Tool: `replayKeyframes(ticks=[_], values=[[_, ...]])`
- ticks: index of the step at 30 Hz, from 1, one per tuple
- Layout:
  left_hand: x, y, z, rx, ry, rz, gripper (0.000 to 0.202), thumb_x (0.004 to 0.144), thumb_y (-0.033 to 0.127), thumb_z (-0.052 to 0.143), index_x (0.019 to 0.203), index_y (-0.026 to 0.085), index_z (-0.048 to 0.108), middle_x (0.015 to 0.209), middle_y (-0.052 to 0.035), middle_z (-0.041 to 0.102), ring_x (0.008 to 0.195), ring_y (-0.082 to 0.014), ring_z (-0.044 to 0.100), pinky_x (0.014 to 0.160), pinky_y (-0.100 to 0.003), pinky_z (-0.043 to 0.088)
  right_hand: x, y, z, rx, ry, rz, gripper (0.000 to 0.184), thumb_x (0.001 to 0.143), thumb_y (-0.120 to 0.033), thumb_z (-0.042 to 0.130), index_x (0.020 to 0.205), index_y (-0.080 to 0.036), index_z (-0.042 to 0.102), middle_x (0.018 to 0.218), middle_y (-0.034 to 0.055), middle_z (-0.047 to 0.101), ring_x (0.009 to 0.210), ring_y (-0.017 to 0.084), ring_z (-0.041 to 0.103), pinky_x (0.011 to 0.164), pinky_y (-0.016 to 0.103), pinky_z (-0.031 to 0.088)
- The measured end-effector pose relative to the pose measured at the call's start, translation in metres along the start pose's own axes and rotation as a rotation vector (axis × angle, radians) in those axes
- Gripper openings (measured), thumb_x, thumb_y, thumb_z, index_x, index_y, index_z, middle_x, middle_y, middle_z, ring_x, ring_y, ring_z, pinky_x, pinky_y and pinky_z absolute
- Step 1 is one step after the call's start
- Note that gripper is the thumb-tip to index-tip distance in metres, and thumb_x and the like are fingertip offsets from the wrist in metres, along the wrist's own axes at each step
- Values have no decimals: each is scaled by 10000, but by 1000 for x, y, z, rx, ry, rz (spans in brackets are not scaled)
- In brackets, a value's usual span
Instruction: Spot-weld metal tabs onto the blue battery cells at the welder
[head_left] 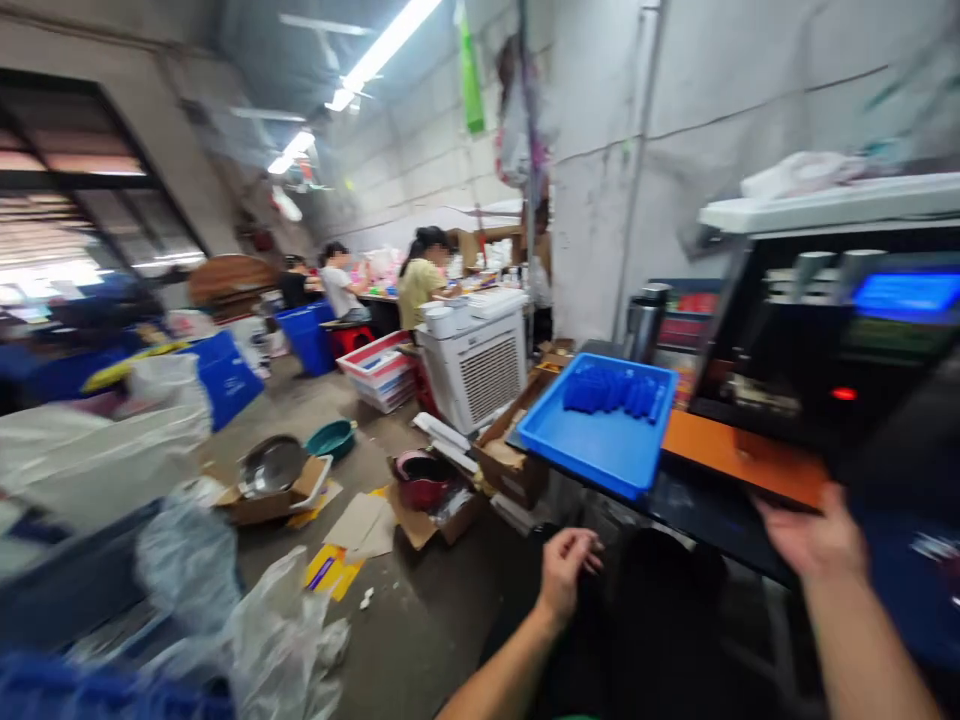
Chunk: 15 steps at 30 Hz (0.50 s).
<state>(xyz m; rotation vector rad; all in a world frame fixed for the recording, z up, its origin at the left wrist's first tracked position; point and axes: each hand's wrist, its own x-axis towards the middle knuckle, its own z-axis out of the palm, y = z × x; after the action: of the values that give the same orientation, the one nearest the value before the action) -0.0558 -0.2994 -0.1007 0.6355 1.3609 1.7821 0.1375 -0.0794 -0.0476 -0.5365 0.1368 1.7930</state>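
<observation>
Panel, flat and orange, is jutting from the base of a black machine; the right hand is touching its near edge with a spread grip, blur hiding whether it is clasping, while the left hand is hanging curled, its grip narrow. Beyond, a shallow blue tray is resting on the black table, carrying slim blue pieces.

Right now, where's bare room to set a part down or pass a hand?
Free: blue tray, from the blue pieces to its near rim; floor between the yellow packet and left hand, bar small white scraps. Crowded: foot of the white air cooler, with cardboard boxes; lower left, with plastic bags. Dark tabletop: too blurred to judge.
</observation>
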Motion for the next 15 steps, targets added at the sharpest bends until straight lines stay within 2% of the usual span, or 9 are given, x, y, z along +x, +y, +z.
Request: replayKeyframes(ticks=[1,2,5,7,11,15], values=[[9,22,2,31,-1,105,464,725,559,677,855,115,714,759,-98,694,587,-139,593,564,-263,461,-1,-12,-2,-80,-43,-155,223,958,-379,472,1066,-320,658,1259,84,609,1087,214,619,834,465,559],[19,44,3,58,5,203,420,772,527,650,853,119,713,769,-91,695,613,-139,598,597,-264,473,-1,-18,-2,-172,-71,-234,282,979,-347,400,1046,-288,668,1272,86,608,1069,214,633,849,479,561],[52,98,2,121,66,430,383,824,503,599,827,134,704,736,-63,684,613,-137,600,600,-255,484,8,-18,0,-288,-73,-292,336,985,-363,359,1046,-228,661,1204,87,649,983,208,669,870,501,564],[80,123,-1,257,108,515,345,821,468,613,854,135,701,776,-62,695,645,-139,617,648,-257,502,14,-14,1,-294,-83,-291,311,977,-372,391,1057,-218,650,1138,72,675,952,201,676,874,504,563],[148,151,-2,574,87,547,346,815,434,599,978,138,669,860,-70,705,719,-171,665,695,-295,540,19,-12,1,-263,-103,-283,290,977,-361,407,1067,-215,641,1093,61,693,966,201,672,879,499,562],[209,161,21,1188,-56,472,314,811,301,618,1084,148,639,982,-90,720,907,-196,683,872,-309,514,21,-14,-1,-235,-118,-278,261,965,-359,452,1057,-206,642,1083,69,695,964,207,675,890,511,554]])
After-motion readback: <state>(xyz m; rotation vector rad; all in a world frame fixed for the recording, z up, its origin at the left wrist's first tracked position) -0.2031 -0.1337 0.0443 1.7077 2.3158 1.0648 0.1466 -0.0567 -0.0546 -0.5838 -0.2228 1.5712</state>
